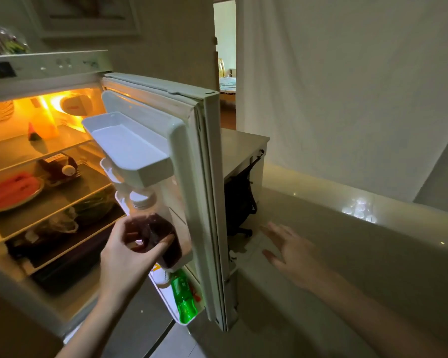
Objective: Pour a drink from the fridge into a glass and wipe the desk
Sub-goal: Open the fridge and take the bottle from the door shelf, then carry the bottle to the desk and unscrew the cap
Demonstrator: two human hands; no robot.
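Note:
The fridge stands open, its door (204, 177) swung out toward me. My left hand (130, 249) grips a clear bottle of dark drink (163, 239) with a white cap, standing in the door's middle rack. My right hand (292, 249) hovers open with spread fingers over the pale desk (347, 254) to the right of the door, holding nothing. A cluster of clear glasses (360, 210) glints at the desk's far edge by the wall.
A green bottle (183, 295) and a white container lie in the lowest door rack. An empty white door tray (130, 146) juts out above. Lit shelves hold a plate of red food (11, 192) and bags. A black bag (239, 200) hangs under a side table.

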